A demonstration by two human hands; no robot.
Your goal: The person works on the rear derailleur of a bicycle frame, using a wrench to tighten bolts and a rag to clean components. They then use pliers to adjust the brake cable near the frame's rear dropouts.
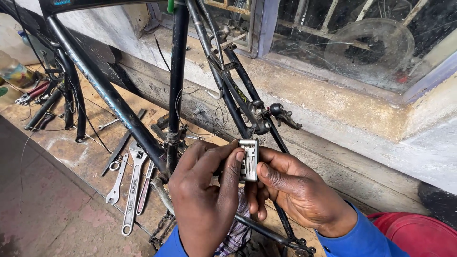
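While both hands grip the folding multi-tool (248, 160) before the bike frame (177, 81), left hand (202, 200) and right hand (297, 190) pinch it; work looks barely begun, with the brake (281, 115) untouched and spanners (131, 183) idle on the floor.

Both hands up close on a small folding multi-tool (249, 160): left hand (204, 200) pinching its top edge, right hand (295, 190) cradling it from the side. Black bike frame (177, 71) right behind. Wrenches (133, 185) lying on the floor (57, 214) at left.
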